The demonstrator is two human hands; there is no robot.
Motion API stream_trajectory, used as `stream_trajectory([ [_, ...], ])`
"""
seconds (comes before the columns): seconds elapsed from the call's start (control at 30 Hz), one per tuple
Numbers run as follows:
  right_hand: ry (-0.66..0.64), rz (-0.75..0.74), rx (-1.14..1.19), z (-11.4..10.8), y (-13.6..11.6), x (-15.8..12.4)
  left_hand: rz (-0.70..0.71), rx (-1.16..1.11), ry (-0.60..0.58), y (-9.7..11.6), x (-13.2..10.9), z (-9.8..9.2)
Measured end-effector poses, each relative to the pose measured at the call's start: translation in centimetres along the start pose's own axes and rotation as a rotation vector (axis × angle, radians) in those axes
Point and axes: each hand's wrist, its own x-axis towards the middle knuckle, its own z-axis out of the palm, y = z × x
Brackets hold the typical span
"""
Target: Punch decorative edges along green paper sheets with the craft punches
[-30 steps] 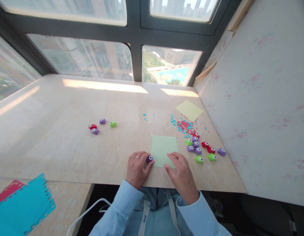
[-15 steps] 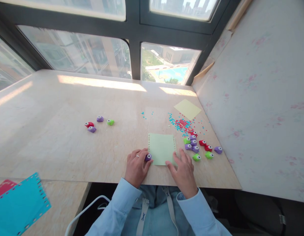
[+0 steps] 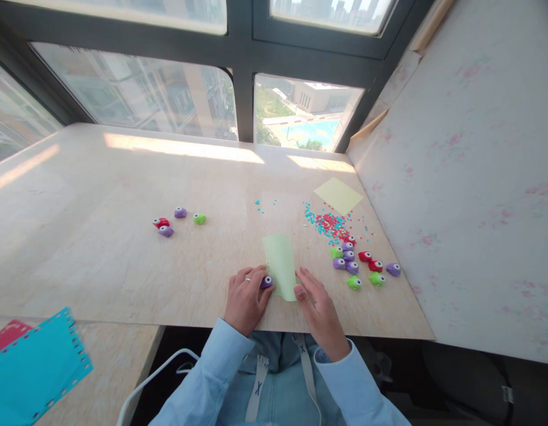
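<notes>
My left hand (image 3: 247,299) is closed around a small purple paper punch (image 3: 267,281) with a star on its top. The punch sits at the lower left edge of a pale green sheet of paper (image 3: 279,266). That left edge has a row of small punched holes. My right hand (image 3: 319,307) has its thumb and fingers at the sheet's lower right edge, and the sheet curves up from the table there. The right part of the paper is bent up and its far side is hidden.
Several purple, red and green punches (image 3: 348,256) lie to the right, beside red and blue paper bits (image 3: 329,225). A yellowish sheet (image 3: 338,196) lies behind them. More punches (image 3: 165,231) stand at left. Blue punched paper (image 3: 38,367) lies at lower left. A wall (image 3: 469,195) bounds the right side.
The green sheet lay flat; now its right side is lifted and curved toward the left. My right hand has moved left with that edge. My left hand stays on the purple punch.
</notes>
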Motion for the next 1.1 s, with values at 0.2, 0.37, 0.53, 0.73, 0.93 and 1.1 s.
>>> stream_trajectory([
  [0.2,0.147,0.159,0.397,-0.5,-1.5,1.3,-0.016,-0.03,-0.002,-0.1,0.0,-0.1],
  [0.37,0.057,0.219,0.27,-3.3,-1.1,3.3,-0.02,-0.068,0.005,-0.3,0.1,-0.2],
  [0.53,0.102,0.379,0.193,-5.3,0.7,4.2,-0.006,-0.104,0.037,-0.3,0.1,-0.3],
  [0.73,0.204,0.331,0.202,-5.5,1.9,3.7,0.001,-0.149,0.073,-0.9,0.1,0.0],
  [0.93,0.241,0.342,0.34,-5.3,2.8,3.1,-0.017,-0.169,0.113,-1.4,0.2,0.2],
  [1.1,0.23,0.323,0.336,-5.1,3.4,3.2,0.021,-0.191,0.089,-1.7,0.2,-0.1],
])
